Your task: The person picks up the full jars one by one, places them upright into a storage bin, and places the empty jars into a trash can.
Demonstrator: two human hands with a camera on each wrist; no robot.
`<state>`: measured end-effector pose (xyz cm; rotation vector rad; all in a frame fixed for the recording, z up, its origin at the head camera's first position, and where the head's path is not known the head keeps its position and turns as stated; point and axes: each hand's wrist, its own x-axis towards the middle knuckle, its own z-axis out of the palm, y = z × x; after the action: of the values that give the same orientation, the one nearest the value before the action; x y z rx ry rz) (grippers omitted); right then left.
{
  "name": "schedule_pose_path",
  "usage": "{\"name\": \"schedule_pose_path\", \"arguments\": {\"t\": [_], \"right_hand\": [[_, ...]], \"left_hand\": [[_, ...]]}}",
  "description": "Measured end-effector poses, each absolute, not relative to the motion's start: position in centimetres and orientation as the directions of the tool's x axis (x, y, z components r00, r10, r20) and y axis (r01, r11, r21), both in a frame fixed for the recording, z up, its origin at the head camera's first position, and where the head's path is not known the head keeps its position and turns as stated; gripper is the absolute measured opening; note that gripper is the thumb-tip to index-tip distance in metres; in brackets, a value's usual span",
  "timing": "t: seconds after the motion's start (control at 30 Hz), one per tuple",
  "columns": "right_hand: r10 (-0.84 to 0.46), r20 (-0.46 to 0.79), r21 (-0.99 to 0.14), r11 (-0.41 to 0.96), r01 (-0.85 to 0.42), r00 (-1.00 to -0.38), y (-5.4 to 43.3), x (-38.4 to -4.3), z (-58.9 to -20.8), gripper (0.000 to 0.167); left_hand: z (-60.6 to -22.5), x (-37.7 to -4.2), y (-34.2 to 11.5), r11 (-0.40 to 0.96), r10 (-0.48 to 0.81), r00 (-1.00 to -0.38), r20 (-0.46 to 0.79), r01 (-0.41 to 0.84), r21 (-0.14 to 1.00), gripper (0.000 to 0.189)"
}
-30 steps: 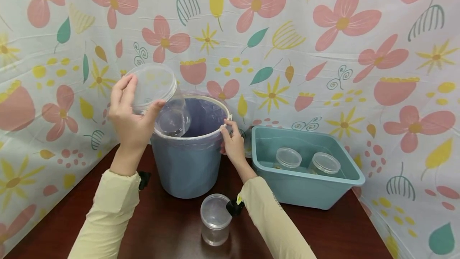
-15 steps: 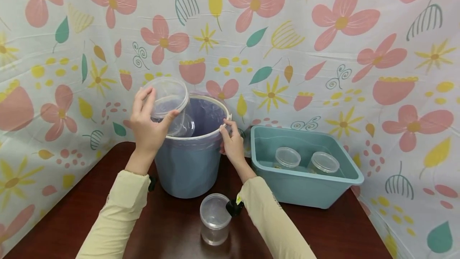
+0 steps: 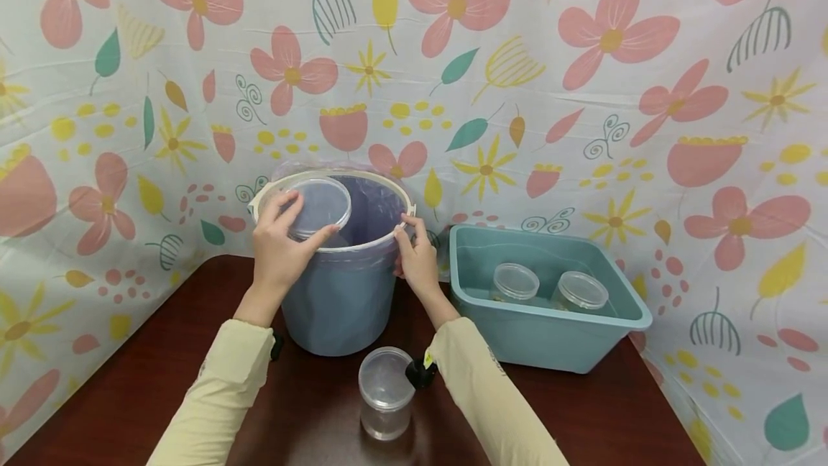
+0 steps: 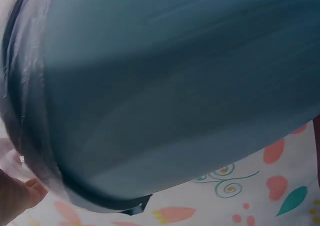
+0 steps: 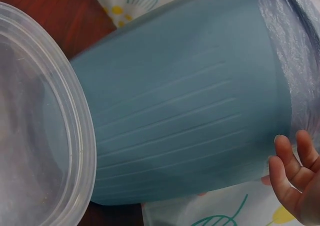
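My left hand (image 3: pixel 281 254) grips a clear, lidded plastic jar (image 3: pixel 321 208) by the edge of its lid. The jar sits low in the mouth of a blue trash bin (image 3: pixel 339 300), its lower part hidden inside. In the left wrist view, the side of the bin fills most of the picture, and only a bit of my left hand (image 4: pixel 17 198) shows. With thumb and fingers, my right hand (image 3: pixel 419 257) pinches the bin's white rim on the right. A second clear jar (image 3: pixel 386 394) stands upright on the table in front of the bin, near my right wrist.
To the right, a teal plastic tub (image 3: pixel 550 336) holds two clear lidded jars, one lidded jar (image 3: pixel 515 281) and another lidded jar (image 3: pixel 582 290). A thin plastic liner (image 3: pixel 382 200) lines the bin. Behind the dark wooden table (image 3: pixel 162 365) hangs a flowered curtain (image 3: pixel 517 92).
My left hand has brought the jar down and to the right, from above the bin's left rim into its mouth. My right hand stays on the rim.
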<state>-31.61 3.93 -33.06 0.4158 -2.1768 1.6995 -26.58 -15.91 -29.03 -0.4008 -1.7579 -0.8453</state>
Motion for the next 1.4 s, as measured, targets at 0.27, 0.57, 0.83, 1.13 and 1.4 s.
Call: {"name": "schedule_pose_path", "arguments": {"t": [0.27, 0.57, 0.83, 1.13, 1.4], "right_hand": [[-0.026, 0.435, -0.874, 0.227, -0.429, -0.900, 3.8, -31.5, -33.0, 0.036], [-0.025, 0.430, -0.875, 0.234, -0.423, -0.903, 3.7, -31.5, -32.9, 0.036], [-0.024, 0.433, -0.873, 0.237, -0.426, -0.901, 3.7, -31.7, -33.0, 0.036], [-0.025, 0.443, -0.866, 0.247, -0.435, -0.896, 3.8, -31.6, -32.9, 0.036], [-0.023, 0.435, -0.869, 0.250, -0.427, -0.900, 3.8, -31.6, -32.9, 0.036]], "left_hand": [[-29.4, -26.4, -16.3, 0.714, -0.129, -0.355, 0.926, 0.615, 0.335, 0.014], [-30.7, -24.9, -16.0, 0.717, -0.109, -0.328, 0.938, 0.628, 0.303, 0.010], [-32.2, -23.0, -14.8, 0.693, -0.116, -0.267, 0.957, 0.668, 0.271, 0.007], [-33.7, -21.5, -13.1, 0.642, -0.099, -0.266, 0.959, 0.719, 0.266, 0.008], [-36.5, -20.6, -11.8, 0.612, -0.050, -0.398, 0.916, 0.713, 0.343, 0.005]]}}
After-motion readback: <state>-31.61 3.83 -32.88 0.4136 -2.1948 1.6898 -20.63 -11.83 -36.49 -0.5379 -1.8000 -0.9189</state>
